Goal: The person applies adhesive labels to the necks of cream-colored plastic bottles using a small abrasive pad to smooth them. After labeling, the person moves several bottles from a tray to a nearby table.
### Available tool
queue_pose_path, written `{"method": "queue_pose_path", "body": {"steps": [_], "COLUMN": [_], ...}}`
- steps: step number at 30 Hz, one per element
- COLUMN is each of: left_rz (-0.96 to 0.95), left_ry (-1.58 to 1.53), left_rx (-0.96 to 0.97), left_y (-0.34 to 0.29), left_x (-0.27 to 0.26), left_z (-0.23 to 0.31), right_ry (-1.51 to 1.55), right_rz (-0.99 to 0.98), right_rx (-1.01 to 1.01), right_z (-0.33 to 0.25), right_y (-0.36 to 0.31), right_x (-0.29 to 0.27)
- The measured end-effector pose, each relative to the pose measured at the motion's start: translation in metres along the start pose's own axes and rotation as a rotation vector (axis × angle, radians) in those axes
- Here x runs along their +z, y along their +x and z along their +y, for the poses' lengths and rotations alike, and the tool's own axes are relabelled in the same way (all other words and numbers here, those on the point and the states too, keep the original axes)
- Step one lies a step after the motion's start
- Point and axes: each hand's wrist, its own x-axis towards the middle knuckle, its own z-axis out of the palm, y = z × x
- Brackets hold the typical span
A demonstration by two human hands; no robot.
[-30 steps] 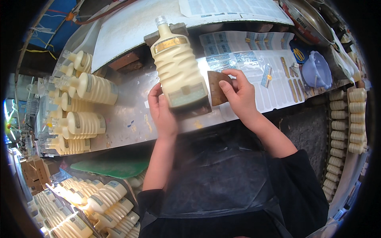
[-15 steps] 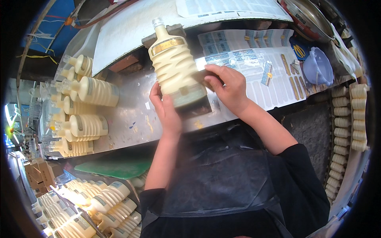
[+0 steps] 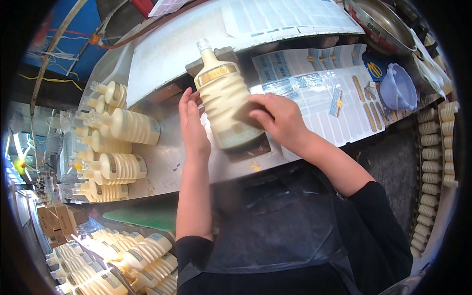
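A cream-coloured ribbed bottle (image 3: 223,101) with a clear neck and a gold band on its shoulder lies on a dark cradle (image 3: 250,149) on the metal worktop, neck pointing away. My right hand (image 3: 280,118) is at the bottle's right edge, its curled fingers and thumb against the side; whether a small piece lies under them is hidden. Along the left side stands my left hand (image 3: 194,125), fingers stretched upward. Between its palm and the bottle shows a whitish patch I cannot make out.
Label sheets (image 3: 314,93) with gold strips lie to the right, near a lilac bucket (image 3: 396,88) and yellow-handled scissors (image 3: 374,70). Similar bottles (image 3: 130,127) lie at the left; more bottles (image 3: 147,250) fill the lower left. A white board (image 3: 182,34) is at the back.
My left hand has come off the bottle's lower left and stretched its fingers upward. The right hand has shifted slightly against the bottle's side. The whole view has shifted a little.
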Motion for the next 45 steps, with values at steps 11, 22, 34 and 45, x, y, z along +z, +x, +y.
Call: {"method": "queue_pose_path", "body": {"steps": [11, 22, 34, 45], "left_rz": [-0.217, -0.422, -0.22, -0.276], "left_ry": [-0.456, -0.091, 0.184, 0.708], "left_rx": [-0.295, -0.118, 0.134, 1.12], "left_y": [0.061, 0.038, -0.026, -0.118], "left_x": [0.014, 0.006, 0.014, -0.013], "left_z": [0.017, 0.096, 0.123, 0.132], "right_ry": [-0.02, 0.123, 0.113, 0.557], "right_rz": [-0.085, 0.358, 0.11, 0.35], "right_rx": [-0.166, 0.057, -0.375, 0.264], "right_z": [-0.028, -0.038, -0.066, -0.038], "right_y": [0.007, 0.044, 0.02, 0.019], "right_x": [-0.008, -0.026, -0.005, -0.021]}}
